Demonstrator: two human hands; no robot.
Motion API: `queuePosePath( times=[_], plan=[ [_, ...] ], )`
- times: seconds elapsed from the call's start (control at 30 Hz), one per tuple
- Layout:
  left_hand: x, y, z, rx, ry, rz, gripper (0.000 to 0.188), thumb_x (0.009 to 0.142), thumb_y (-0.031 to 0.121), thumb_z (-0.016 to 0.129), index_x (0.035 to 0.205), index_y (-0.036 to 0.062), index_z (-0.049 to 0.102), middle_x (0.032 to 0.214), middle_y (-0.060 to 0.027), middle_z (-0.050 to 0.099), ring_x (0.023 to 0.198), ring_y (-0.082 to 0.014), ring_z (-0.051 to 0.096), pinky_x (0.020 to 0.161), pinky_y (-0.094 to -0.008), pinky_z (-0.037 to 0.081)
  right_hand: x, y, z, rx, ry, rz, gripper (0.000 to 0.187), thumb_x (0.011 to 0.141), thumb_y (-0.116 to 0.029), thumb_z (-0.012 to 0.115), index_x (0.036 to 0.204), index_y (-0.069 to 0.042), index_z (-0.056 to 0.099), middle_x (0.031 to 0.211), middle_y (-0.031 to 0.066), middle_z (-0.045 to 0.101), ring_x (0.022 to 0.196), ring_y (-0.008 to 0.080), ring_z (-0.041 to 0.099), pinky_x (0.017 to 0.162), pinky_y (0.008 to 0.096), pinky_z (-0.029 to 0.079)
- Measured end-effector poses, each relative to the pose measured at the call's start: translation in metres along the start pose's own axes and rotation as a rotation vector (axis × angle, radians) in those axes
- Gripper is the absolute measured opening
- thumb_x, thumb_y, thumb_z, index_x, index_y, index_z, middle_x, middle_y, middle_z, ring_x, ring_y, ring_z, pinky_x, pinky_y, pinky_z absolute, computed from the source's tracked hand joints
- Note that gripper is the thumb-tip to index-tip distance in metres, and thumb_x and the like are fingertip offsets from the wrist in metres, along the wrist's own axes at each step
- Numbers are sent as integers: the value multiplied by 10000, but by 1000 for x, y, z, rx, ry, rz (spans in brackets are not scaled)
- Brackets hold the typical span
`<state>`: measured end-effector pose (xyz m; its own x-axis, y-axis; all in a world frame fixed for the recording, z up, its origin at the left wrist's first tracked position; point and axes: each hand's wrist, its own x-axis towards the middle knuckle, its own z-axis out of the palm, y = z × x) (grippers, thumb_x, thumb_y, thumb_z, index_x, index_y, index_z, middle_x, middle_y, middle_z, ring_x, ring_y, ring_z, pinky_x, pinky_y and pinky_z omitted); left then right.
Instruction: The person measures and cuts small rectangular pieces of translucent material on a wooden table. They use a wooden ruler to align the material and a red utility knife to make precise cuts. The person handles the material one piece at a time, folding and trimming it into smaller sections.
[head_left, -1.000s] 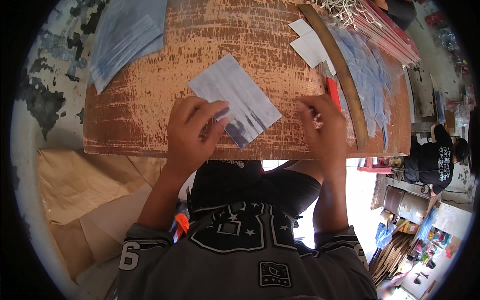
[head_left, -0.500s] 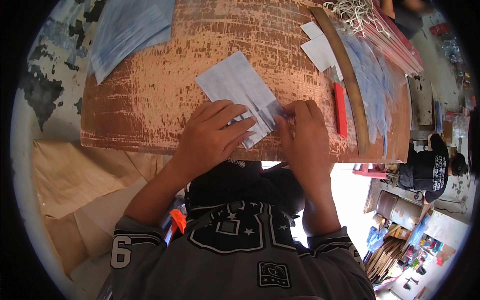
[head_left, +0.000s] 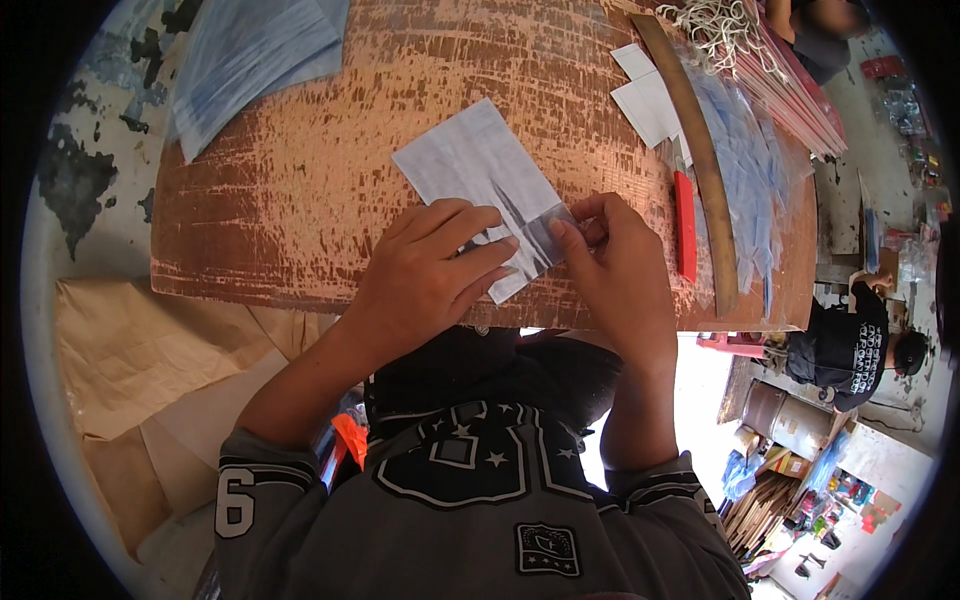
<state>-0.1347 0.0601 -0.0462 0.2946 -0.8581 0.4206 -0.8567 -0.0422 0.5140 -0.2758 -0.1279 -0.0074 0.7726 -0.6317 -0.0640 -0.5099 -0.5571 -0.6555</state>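
A white sheet (head_left: 480, 155) lies slanted on the worn wooden table in front of me, with a small clear plastic strip (head_left: 546, 229) over its right side. Dark creases or shadows show near its middle. My left hand (head_left: 428, 262) grips the near left part of the sheet, its curled fingers pressing on top. At the sheet's right corner, my right hand (head_left: 622, 265) pinches the clear strip between thumb and forefinger. What lies under my left fingers is hidden.
To the right lie a red utility knife (head_left: 685, 228), a long wooden strip (head_left: 697, 150), white cards (head_left: 650, 105), and clear plastic pieces (head_left: 745, 180). White cords (head_left: 715, 30) sit at far right. Blue-tinted plastic sheets (head_left: 255, 60) lie far left. Another person (head_left: 850, 345) is at right.
My right hand has turned slightly and its thumb has come up onto the clear strip, closing on it. My left hand and the sheet stay nearly in place.
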Motion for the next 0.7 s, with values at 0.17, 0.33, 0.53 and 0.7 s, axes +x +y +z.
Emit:
queuePosePath(
  times=[0.17, 0.33, 0.53, 0.7],
  plan=[
    [0, 1, -1, 21, -19, -7, 305, 901, 185, 836, 1196, 106, 832, 1283, -67, 717, 1180, -292, 667, 995, -439, 530, -8, -8, -3, -76, -17, -103, 232, 985, -131, 782, 1121, 11, 659, 1023, 190, 688, 955, 398, 718, 826, 503, 547],
    [1, 4, -1, 51, -32, 2, 315, 899, 181, 829, 1207, 113, 819, 1405, -56, 700, 1218, -290, 645, 1022, -438, 517, -18, -10, 8, -17, 33, -102, 236, 982, -90, 761, 1143, -6, 609, 1031, 201, 660, 935, 435, 701, 790, 531, 528],
    [-1, 1, 0, 49, -56, -5, 283, 902, 173, 819, 1180, 124, 811, 1507, -21, 676, 1229, -279, 630, 1046, -437, 507, -26, -15, 19, -131, 109, -160, 260, 1005, -81, 728, 1207, -30, 573, 1010, 210, 664, 898, 468, 710, 727, 531, 561],
    [-1, 1, 0, 43, -57, -5, 286, 907, 181, 815, 1187, 125, 808, 1499, -21, 678, 1229, -282, 629, 1055, -439, 502, -24, -3, 19, 49, 31, -103, 325, 1018, -54, 719, 1305, -37, 567, 961, 191, 714, 881, 428, 771, 706, 485, 590]
  ],
)
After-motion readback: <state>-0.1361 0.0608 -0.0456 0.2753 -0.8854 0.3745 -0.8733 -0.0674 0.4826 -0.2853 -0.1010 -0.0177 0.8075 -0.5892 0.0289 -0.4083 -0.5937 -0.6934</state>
